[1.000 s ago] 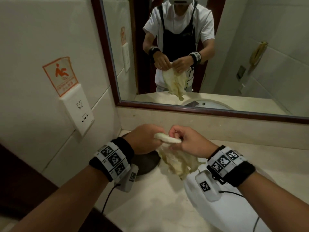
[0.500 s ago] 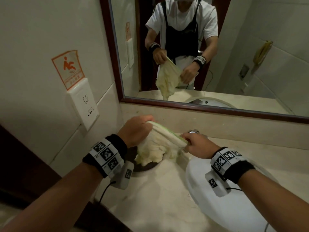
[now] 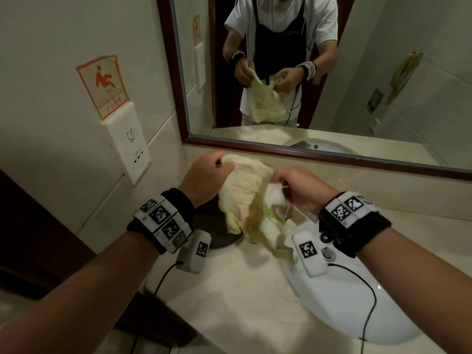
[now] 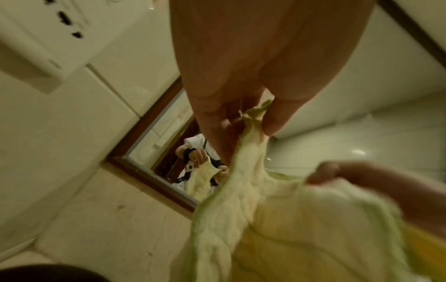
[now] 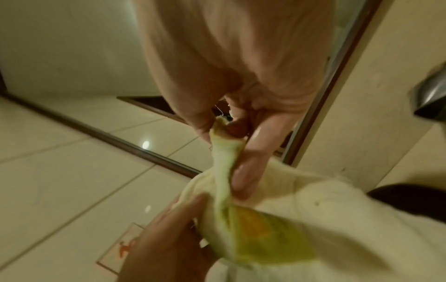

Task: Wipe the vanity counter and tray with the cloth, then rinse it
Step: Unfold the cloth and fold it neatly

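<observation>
We pinch the cloth (image 3: 245, 198) at mid-frame with our left hand (image 3: 204, 178). Our right hand (image 3: 298, 187) grips its other edge.

Your worktop (image 3: 229, 297) is a pale, cream-veined stone slab running along the wall under the mirror, with a low upstand of the same stone behind it. A white oval basin (image 3: 339, 310) sits in it on your right, its rim standing above the stone. A dark round tray (image 3: 219, 236) lies flat on the stone at the back left, close to the corner and just beside the basin; part of it is hidden from you.
</observation>
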`<state>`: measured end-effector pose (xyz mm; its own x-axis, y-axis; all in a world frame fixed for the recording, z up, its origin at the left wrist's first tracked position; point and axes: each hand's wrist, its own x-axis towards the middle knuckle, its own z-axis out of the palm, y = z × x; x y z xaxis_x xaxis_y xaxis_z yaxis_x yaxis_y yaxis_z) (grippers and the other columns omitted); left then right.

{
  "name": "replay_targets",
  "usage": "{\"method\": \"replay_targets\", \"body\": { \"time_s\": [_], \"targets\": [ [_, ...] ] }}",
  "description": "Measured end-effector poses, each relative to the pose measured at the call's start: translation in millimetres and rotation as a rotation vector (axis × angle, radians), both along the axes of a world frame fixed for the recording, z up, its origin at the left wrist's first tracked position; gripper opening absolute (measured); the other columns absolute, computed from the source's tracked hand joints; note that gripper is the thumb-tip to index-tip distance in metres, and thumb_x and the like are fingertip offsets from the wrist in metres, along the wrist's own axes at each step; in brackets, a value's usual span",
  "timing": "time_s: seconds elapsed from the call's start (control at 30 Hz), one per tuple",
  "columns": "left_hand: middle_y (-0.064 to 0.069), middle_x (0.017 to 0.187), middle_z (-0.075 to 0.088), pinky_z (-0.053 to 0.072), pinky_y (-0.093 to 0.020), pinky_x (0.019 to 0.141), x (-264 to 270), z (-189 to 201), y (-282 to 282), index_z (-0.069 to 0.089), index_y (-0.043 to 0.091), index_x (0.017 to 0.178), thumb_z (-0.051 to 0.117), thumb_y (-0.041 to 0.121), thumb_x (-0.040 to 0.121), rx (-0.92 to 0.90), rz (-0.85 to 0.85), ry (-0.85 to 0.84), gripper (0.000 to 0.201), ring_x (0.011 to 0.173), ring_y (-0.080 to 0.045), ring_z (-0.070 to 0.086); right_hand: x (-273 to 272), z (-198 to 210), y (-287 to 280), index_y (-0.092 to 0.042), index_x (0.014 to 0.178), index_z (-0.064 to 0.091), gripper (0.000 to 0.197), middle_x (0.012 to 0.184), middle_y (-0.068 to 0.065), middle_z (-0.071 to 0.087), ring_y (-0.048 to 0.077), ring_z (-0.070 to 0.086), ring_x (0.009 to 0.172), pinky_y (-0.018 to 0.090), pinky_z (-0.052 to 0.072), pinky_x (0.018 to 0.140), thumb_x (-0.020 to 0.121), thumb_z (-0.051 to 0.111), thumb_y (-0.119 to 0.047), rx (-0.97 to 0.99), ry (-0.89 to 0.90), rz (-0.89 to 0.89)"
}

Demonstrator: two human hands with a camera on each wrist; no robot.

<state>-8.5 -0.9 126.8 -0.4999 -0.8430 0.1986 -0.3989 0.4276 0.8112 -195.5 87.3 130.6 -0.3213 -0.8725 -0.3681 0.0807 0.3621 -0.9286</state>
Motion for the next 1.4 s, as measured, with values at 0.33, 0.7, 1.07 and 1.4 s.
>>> {"method": "replay_targets", "body": {
  "time_s": [0.33, 0.7, 1.07, 1.4],
  "targets": [
    [0.002, 0.088, 0.062, 0.048, -0.033, 0.067, -16.0, 1.6, 18.5, 0.066, 0.020, 0.089, 0.058, 0.049, 0.081, -0.389, -0.116, -0.103, 0.031, 0.073, -0.014, 0.057, 11.4, 23.7, -15.3, -0.002, 0.086, 0.054, 0.015, 0.063, 0.004, 0.052, 0.012, 0.059, 0.042, 0.022, 0.054, 0.043, 0.096, 0.052, -0.013, -0.028, -0.344, -0.109],
    [-0.002, 0.068, 0.057, 0.033, -0.025, 0.054, -11.2, 2.9, 9.4, 0.061, 0.008, 0.083, 0.061, 0.017, 0.089, -0.268, -0.123, -0.082, 0.011, 0.059, -0.013, 0.048, 5.4, 17.9, -6.4, -0.006, 0.087, 0.059, 0.019, 0.090, 0.016, 0.071, 0.031, 0.070, 0.080, 0.030, 0.057, 0.062, 0.095, 0.050, -0.021, -0.052, -0.038, 0.135],
    [-0.013, 0.078, 0.055, 0.045, -0.032, 0.067, -7.5, 25.9, 20.3, 0.059, 0.002, 0.095, 0.056, 0.006, 0.091, 0.297, -0.160, 0.339, 0.006, 0.071, -0.022, 0.053, 8.8, -29.6, 4.7, -0.019, 0.109, 0.063, 0.035, 0.105, -0.003, 0.068, 0.016, 0.059, 0.101, 0.040, 0.042, 0.094, 0.074, 0.066, -0.020, 0.015, -0.109, 0.358],
    [-0.012, 0.105, 0.068, 0.059, -0.029, 0.072, -6.2, 13.7, 17.0, 0.039, 0.016, 0.135, 0.069, 0.011, 0.088, 0.364, 0.034, 0.442, 0.056, 0.081, -0.013, 0.070, 15.0, -23.7, 17.9, 0.004, 0.119, 0.063, 0.034, 0.112, 0.019, 0.070, 0.030, 0.069, 0.099, 0.035, 0.058, 0.079, 0.089, 0.063, -0.013, -0.106, -0.214, 0.168]
  ]
}}
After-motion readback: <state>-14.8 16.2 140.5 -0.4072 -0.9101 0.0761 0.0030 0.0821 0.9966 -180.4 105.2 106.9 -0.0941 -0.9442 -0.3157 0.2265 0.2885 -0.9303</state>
